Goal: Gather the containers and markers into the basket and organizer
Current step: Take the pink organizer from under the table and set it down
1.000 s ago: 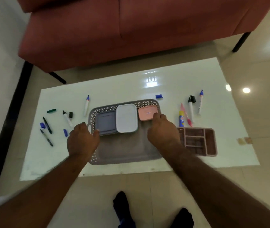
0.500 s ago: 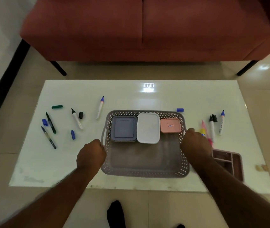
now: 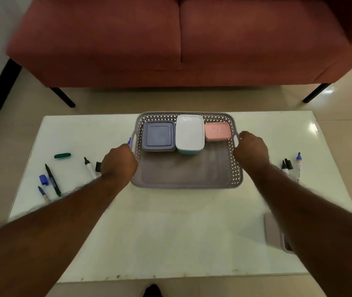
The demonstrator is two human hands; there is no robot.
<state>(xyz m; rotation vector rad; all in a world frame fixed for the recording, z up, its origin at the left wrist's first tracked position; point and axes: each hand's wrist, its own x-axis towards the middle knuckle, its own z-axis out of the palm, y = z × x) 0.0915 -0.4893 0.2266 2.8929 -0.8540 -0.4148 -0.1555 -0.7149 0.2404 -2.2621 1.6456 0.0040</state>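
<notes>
Basket [image 3: 183, 168]: gripped by left hand [image 3: 118, 160] and right hand [image 3: 251, 150] at side handles; three containers between hands.

Single head-worn wide-angle view, looking forward and steeply down from above the near edge of the white surface [image 3: 170, 232]; sofa [image 3: 179, 39] beyond, frame edges apparently slightly blurred.

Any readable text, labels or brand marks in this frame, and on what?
Nothing can be read.
Pink container in the basket: a small reddish label on the lid, too blurred to read.
Blue-capped marker at the right of the table: print along its barrel, too small to read.
</notes>
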